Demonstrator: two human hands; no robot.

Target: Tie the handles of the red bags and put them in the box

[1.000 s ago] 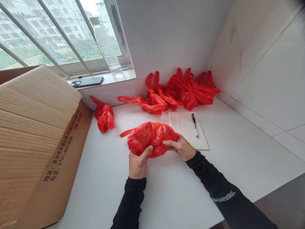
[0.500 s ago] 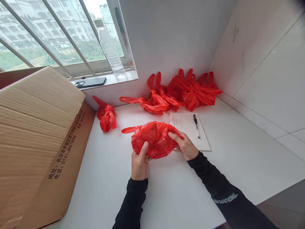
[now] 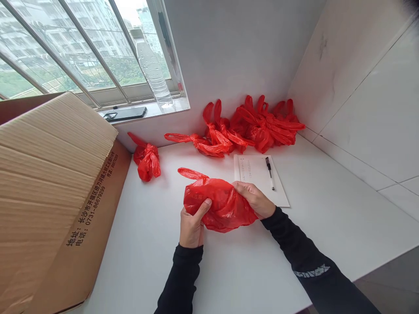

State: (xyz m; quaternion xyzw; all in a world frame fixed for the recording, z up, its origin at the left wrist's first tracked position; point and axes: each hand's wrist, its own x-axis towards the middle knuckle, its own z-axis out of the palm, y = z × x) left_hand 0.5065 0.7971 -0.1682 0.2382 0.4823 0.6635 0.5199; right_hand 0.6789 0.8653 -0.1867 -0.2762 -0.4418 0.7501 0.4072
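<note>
Both hands hold a red plastic bag (image 3: 222, 205) above the white table. My left hand (image 3: 193, 222) grips its lower left side, thumb on top and fingers hidden beneath. At the bag's upper right edge, my right hand (image 3: 257, 200) is closed on the thin plastic. A looped handle sticks out at the bag's upper left. Something bulges inside, but the film hides what it is. Behind the right hand lies a white notepad (image 3: 248, 168) with small writing and a black-capped pen (image 3: 270, 173) on it.
Several knotted red bags (image 3: 262, 124) are heaped along the wall. Another knotted bag (image 3: 148, 162) sits beside the large cardboard box (image 3: 94, 209) on the left. A water bottle (image 3: 153, 72) and a phone (image 3: 126, 114) rest on the windowsill. The white table (image 3: 327, 218) meets a tiled wall at right.
The held bag has turned and shifted slightly down and to the right, its handle loop now angled upward. My right hand has moved a little right, its fingers now over the bag's upper edge.
</note>
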